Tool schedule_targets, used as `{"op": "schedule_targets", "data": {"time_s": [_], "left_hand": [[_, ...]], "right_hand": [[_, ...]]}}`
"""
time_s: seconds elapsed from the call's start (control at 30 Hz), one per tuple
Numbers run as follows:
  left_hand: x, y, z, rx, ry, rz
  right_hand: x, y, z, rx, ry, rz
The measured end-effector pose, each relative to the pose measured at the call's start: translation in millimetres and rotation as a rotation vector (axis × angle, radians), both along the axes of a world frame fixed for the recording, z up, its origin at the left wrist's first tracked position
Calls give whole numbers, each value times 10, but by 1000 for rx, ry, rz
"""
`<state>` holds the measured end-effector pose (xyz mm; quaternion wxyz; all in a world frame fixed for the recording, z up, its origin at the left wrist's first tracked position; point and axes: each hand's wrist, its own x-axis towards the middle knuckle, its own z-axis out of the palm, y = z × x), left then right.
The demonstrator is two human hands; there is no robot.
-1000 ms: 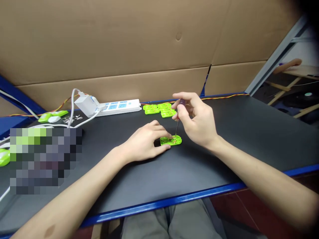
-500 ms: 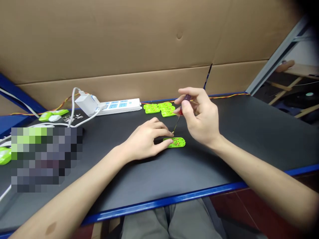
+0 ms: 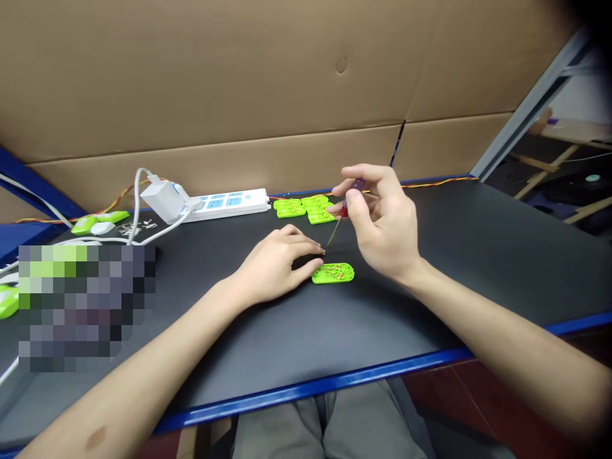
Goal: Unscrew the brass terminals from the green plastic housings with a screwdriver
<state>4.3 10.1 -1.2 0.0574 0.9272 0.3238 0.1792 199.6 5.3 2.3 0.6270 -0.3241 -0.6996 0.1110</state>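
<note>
My right hand (image 3: pixel 385 220) is closed round the handle of a screwdriver (image 3: pixel 343 209), its thin shaft slanting down and left. The tip ends in the air or near the mat, just right of my left fingertips. My left hand (image 3: pixel 282 262) rests palm down on the mat, fingers apart from the thumb. A tiny brass-coloured piece shows at its index fingertip; whether it is gripped is unclear. The thumb tip is at the left end of a green oval shell (image 3: pixel 333 273), which lies flat with small copper-coloured parts inside.
Several similar green shells (image 3: pixel 291 208) lie behind my hands, beside a white power strip (image 3: pixel 227 205) with a white adapter (image 3: pixel 165 199). Green and white pieces (image 3: pixel 102 223) and white cables are at the left. Cardboard (image 3: pixel 239 76) stands along the back.
My left fingers have drawn back slightly left, and the thumb now covers less of the green shell. The screwdriver tip has lifted and moved a little left.
</note>
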Motion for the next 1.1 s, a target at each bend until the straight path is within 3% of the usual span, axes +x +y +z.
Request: {"op": "schedule_targets", "data": {"time_s": [0.2,0.5,1.1], "left_hand": [[-16,25,30,13,-1,55],[0,-34,44,-20,-7,-36],[40,-56,61,-6,70,-54]], "right_hand": [[19,-28,35,-5,-53,-40],[28,-55,60,80,-168,-180],[7,-47,37,39,-115,-79]]}}
